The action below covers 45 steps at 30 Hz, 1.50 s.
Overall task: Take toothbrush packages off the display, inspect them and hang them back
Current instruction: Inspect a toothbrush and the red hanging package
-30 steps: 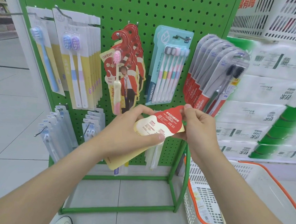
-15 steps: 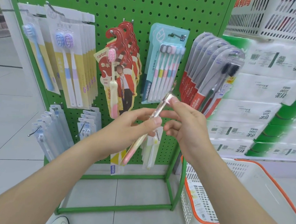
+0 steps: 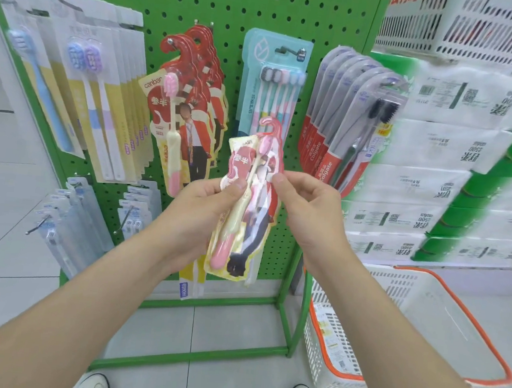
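Head-worn view, forward and down, close to pegboard display (image 3: 185,2)

1. Light was bright, even and cool across the green pegboard (image 3: 185,2), and colours read clearly.
2. Shadows were short and soft beneath the hanging packs, so the light fell from above; the floor tiles (image 3: 7,201) showed a mild sheen.
3. The toothbrush package (image 3: 248,193) looked smeared and washed out, its print too soft to read.
4. Blur was strongest beyond the pegboard's right edge, where the stacked tissue packs (image 3: 434,148) streaked sideways.
5. Clear blister packs (image 3: 346,115) near that right edge carried pale glare.
6. Wide-angle distortion bowed the pegboard's left edge and stretched the forearms (image 3: 49,314) toward the lower corners.
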Tool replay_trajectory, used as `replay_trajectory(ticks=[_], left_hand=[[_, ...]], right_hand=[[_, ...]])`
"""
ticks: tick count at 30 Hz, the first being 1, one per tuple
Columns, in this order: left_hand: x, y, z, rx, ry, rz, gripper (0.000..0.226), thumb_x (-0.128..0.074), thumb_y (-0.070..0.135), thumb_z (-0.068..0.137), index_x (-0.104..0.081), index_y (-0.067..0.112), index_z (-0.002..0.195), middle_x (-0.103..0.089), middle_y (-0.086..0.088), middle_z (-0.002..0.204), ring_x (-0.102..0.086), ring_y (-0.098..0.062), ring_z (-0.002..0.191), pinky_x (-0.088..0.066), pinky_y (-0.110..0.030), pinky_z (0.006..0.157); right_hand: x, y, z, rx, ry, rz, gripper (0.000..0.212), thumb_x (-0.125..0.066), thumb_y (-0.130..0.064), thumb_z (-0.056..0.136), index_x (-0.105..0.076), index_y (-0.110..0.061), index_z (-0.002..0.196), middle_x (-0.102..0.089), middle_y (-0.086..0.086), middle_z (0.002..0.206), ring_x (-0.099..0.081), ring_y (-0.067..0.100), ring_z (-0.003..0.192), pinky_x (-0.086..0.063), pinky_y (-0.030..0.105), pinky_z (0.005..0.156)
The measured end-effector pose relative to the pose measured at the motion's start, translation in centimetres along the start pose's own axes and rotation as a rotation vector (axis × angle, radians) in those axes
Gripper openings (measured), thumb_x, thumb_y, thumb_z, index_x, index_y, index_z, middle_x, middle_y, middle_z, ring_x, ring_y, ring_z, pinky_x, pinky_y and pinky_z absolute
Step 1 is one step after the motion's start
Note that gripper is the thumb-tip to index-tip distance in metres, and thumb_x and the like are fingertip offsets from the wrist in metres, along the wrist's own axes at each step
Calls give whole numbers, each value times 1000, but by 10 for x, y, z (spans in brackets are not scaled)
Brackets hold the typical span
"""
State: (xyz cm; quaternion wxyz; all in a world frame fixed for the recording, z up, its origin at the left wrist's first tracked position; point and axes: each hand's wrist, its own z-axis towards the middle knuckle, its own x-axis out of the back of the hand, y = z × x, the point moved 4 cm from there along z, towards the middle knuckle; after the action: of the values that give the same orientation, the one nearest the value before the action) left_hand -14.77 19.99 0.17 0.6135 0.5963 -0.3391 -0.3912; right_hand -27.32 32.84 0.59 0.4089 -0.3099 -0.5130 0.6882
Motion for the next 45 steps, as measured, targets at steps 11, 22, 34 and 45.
replay_trajectory(ticks=[11,22,34,45], left_hand=[[9,-3,1,97,93,-200,26,-58,22,110,-75,5,119,-81,-11,103,-75,-22,82,-64,-40,81],[15,3,-3,94,135,168,31,-74,32,100,-60,26,127,-78,-18,97,-70,-21,75,-61,-41,65],[14,6,-7,191,24,-48,21,-68,14,101,-79,1,113,-80,-15,91,-73,-14,64,-56,-19,53],[14,10,-6,233,35,-250,35,-80,10,79,-79,-5,111,-81,-17,106,-79,-13,78,-61,-18,61]], right_hand=[[-12,-6,-8,-40,-98,-5,14,-72,-26,102,-79,-13,104,-77,16,83,-61,19,66,-53,34,62],[-5,-17,-14,-36,47,11,18,-77,-18,96,-79,-6,84,-62,5,58,-57,20,48,-54,32,46],[-8,-8,-16,-385,-9,197,25,-70,-14,102,-76,4,85,-73,12,65,-62,15,44,-51,22,43],[-9,0,-17,-531,14,407,14,-70,-8,101,-68,0,89,-76,12,68,-73,15,53,-57,21,50]])
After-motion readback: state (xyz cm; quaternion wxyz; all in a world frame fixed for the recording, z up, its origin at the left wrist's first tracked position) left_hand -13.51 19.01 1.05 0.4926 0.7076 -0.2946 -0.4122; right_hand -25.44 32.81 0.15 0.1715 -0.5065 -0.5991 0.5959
